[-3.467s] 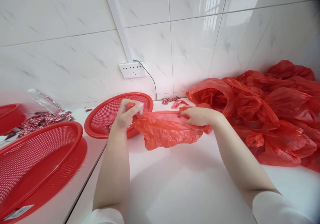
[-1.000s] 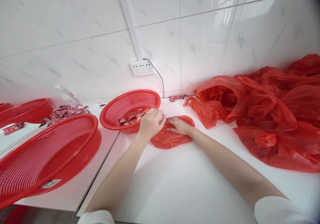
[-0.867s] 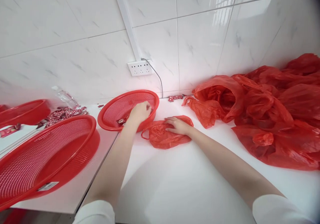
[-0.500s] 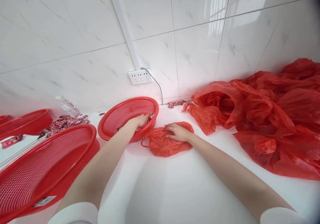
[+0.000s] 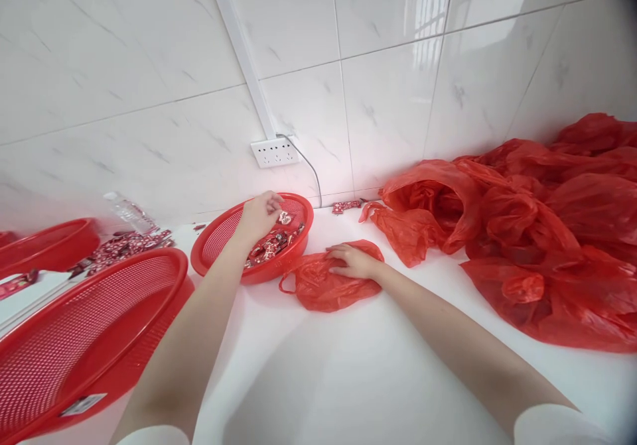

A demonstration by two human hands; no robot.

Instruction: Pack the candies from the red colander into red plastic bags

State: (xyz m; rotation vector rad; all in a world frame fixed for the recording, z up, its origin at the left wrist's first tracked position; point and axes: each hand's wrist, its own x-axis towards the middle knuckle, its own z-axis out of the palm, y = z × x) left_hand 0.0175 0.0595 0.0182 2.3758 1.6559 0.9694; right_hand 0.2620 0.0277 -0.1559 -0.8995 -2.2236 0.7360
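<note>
Over the middle red basket [image 5: 279, 271], my left hand [image 5: 259, 218] is raised, its fingers curled together at a small wrapped piece [image 5: 285, 217] with a white and red wrapper. Several wrapped pieces [image 5: 271, 246] lie in the bottom of that basket. My right hand [image 5: 352, 262] rests on a flattened red plastic bag [image 5: 323, 289] on the white table, fingers spread across its top. One handle loop of the bag sticks out to the left, beside the basket.
A larger red basket [image 5: 119, 335] stands at the left, with a pile of red wrapped pieces [image 5: 124, 249] and a clear bottle [image 5: 130, 213] behind it. Red plastic bags [image 5: 537, 219] are heaped at the right. A wrapped strip [image 5: 346, 206] lies by the wall.
My left hand has risen from the basket's contents and moved up and left, uncovering the wrapped pieces. My right hand stays on the bag. The view has shifted slightly.
</note>
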